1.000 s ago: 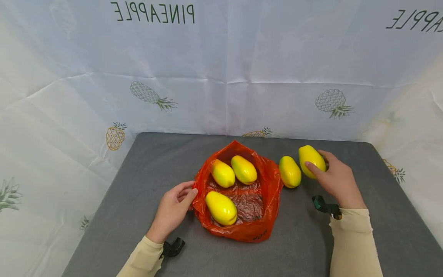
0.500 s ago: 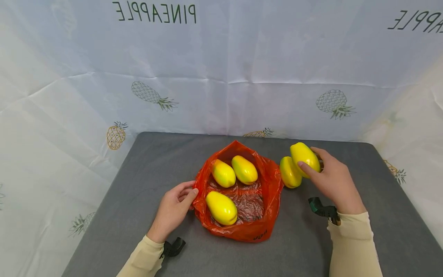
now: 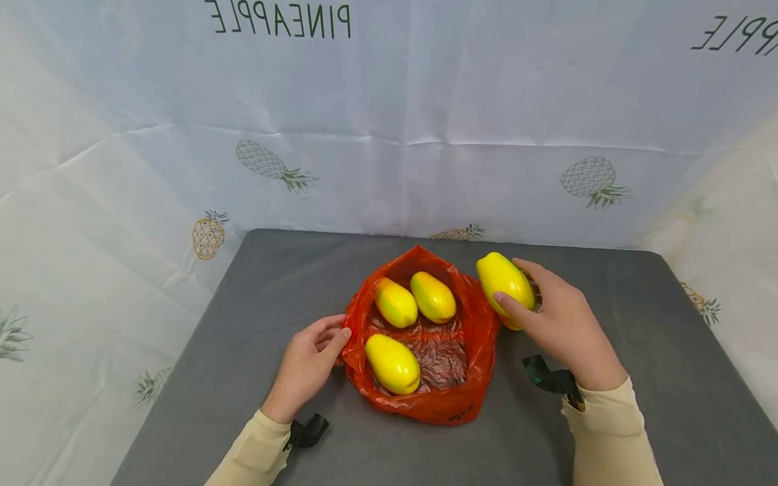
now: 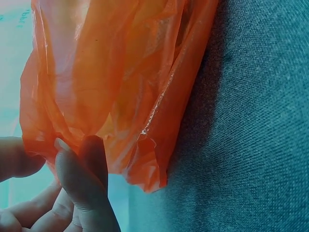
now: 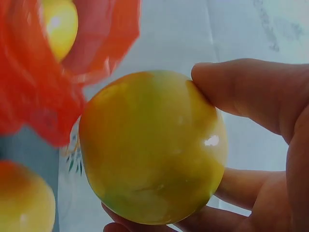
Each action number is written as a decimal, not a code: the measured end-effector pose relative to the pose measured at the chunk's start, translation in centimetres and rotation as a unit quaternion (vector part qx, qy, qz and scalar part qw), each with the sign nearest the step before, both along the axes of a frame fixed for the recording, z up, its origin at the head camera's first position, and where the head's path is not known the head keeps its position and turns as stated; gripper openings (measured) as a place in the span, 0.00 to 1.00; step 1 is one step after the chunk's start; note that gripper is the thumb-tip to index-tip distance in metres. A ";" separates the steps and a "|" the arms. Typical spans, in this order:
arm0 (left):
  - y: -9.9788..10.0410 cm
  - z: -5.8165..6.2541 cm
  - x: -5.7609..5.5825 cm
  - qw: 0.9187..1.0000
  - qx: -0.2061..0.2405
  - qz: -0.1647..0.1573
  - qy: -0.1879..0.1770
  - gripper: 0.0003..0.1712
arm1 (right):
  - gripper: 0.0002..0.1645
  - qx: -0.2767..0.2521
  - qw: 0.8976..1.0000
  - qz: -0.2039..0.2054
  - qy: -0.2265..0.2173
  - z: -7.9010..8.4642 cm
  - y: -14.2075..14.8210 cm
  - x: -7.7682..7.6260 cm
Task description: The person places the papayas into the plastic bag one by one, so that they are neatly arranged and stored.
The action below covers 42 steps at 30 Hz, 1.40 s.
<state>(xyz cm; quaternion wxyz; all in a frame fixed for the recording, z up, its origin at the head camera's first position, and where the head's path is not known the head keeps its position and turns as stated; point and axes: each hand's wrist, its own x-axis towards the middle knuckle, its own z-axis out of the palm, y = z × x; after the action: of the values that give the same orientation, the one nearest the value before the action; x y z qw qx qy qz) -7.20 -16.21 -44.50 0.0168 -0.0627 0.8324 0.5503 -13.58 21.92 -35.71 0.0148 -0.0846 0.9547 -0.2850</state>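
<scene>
A red plastic bag (image 3: 434,405) stands with its mouth spread wide, and three yellow papayas (image 3: 392,364) lie inside it. My left hand (image 3: 308,364) pinches the bag's left rim; in the left wrist view the thumb (image 4: 79,179) presses the thin plastic against a finger. My right hand (image 3: 562,320) grips another papaya (image 3: 504,282), raised beside the bag's right rim. The right wrist view shows this held papaya (image 5: 154,150) end-on, with thumb and fingers around it. Beneath it, one more papaya (image 5: 24,200) rests on the table, mostly hidden in the head view.
A grey cloth-covered table (image 3: 292,270) lies under everything. Behind and at the sides hangs a white curtain (image 3: 486,101) printed with pineapples. Each wrist carries a black camera mount (image 3: 550,378).
My right hand has carried its papaya leftward, from right of the resting papaya to above it, close to the bag's rim. My left hand keeps its place on the bag.
</scene>
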 end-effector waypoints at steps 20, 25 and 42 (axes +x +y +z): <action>-0.2 0.2 0.1 1.000 0.000 0.006 0.003 0.23 | 0.43 -0.015 0.993 0.110 0.036 0.1 -5.2 2.0; -0.3 0.2 0.2 1.000 0.001 0.006 0.001 0.23 | 0.42 -0.014 0.990 0.142 0.023 -1.1 -6.4 1.9; -0.2 0.1 -0.2 1.000 0.003 0.001 0.000 0.23 | 0.41 0.022 0.985 0.169 -0.023 -3.4 -9.2 2.7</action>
<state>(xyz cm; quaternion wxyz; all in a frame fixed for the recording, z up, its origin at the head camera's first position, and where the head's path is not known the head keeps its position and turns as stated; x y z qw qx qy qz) -7.36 -16.44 -44.40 0.0167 -0.0636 0.8309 0.5526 -10.86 12.72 -39.12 0.0869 -0.2377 0.9320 -0.2595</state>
